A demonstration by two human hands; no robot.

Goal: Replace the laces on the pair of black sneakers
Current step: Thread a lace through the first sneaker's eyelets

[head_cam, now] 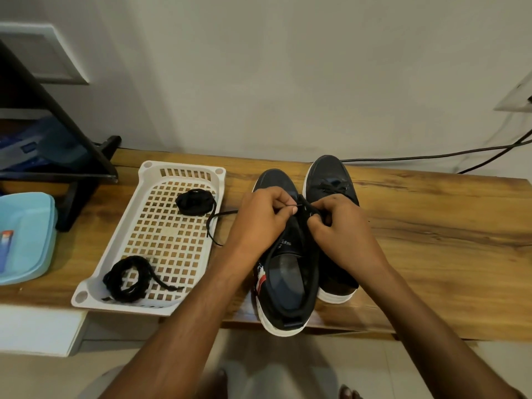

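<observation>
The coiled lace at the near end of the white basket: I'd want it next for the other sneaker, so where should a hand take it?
Pinch the coiled lace by its loose tail, which trails right across the basket floor clear of the coil. Come from above, since the basket's low walls block a sideways approach. Lifting the coil itself would probably work too.

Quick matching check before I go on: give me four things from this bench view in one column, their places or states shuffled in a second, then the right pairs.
Things:
1. near sneaker
2. far sneaker
3. coiled lace
4. blue tub

Places or states:
A. at the bench's left end
B. both hands working at its eyelets
C. in the white basket's far half
D. stands untouched, laced, right of the other shoe

Pairs: 1-B, 2-D, 3-C, 4-A. The left hand and right hand pinch a lace there.
</observation>
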